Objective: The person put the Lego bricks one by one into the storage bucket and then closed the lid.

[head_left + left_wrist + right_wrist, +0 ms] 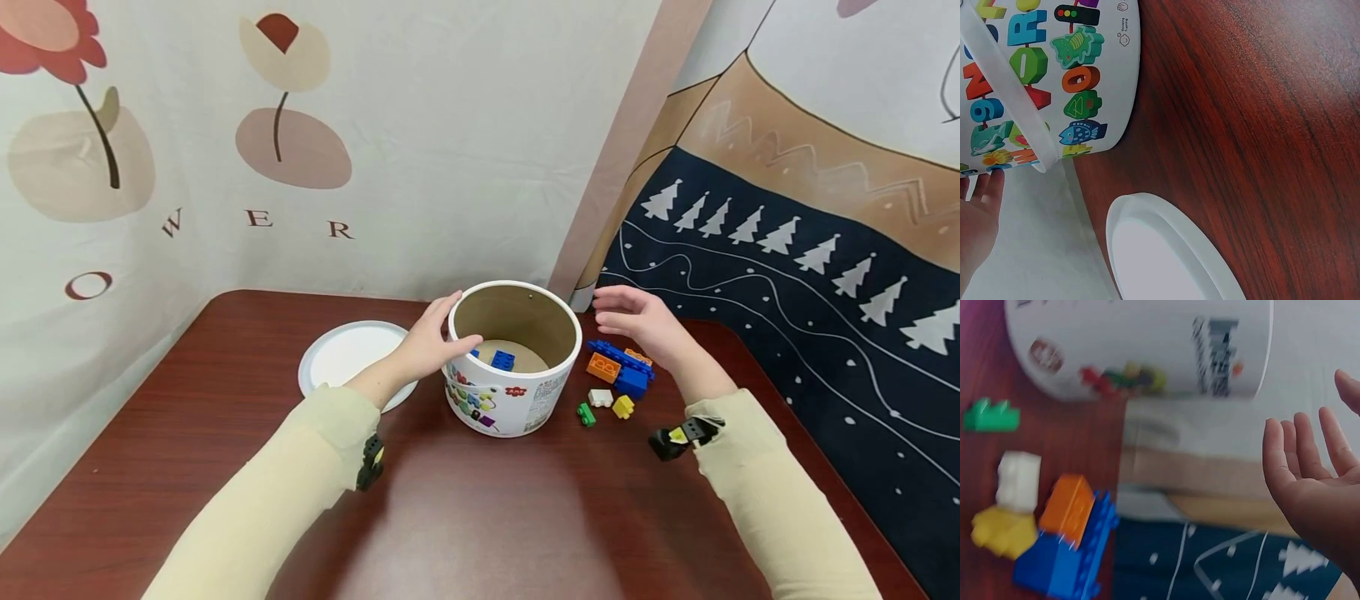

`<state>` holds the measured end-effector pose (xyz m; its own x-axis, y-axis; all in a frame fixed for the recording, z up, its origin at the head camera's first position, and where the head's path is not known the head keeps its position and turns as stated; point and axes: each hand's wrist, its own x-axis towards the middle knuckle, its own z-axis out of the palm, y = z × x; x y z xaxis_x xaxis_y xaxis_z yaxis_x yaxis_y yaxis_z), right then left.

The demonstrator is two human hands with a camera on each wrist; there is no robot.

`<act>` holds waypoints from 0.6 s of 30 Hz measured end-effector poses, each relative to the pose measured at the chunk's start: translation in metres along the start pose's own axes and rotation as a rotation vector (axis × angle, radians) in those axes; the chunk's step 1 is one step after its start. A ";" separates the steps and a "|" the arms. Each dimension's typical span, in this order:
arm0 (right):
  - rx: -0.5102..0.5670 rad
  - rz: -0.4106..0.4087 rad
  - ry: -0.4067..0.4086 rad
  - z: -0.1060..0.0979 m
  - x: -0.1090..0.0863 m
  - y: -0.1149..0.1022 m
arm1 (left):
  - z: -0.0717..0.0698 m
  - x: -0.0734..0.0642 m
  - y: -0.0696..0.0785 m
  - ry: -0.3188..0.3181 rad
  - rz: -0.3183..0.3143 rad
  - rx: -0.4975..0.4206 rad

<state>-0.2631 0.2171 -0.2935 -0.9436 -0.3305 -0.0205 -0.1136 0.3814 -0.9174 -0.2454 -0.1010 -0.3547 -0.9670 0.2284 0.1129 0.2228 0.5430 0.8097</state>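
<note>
At the left rim of the bucket point(510, 404), my left hand point(423, 342) grips. My right hand point(637, 322), wide and empty, is nearer the bricks point(628, 382), right of the bucket; long blue strip point(1095, 540) points towards it.

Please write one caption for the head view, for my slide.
Left hand touching a white tub, right hand empty near toy bricks, round lid beside the tub.

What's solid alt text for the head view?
A person's left hand rests on the rim of a white bucket with blue blocks inside; the right hand, holding nothing, hovers near loose colorful blocks beside it. A white lid lies left of the bucket on a brown table.
</note>
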 end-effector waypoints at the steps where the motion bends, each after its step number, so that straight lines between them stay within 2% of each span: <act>1: -0.010 0.006 0.012 -0.004 -0.003 0.005 | 0.000 0.000 0.000 -0.001 -0.001 0.001; 8: -0.069 0.080 0.056 -0.026 -0.017 0.049 | -0.001 0.000 -0.002 -0.004 -0.003 0.004; 18: -0.052 0.258 0.099 -0.036 -0.035 0.105 | -0.001 0.001 -0.001 -0.010 -0.006 -0.002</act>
<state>-0.2534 0.2996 -0.3751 -0.9688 -0.1320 -0.2097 0.1209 0.4869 -0.8651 -0.2467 -0.1017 -0.3548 -0.9671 0.2329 0.1023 0.2166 0.5429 0.8114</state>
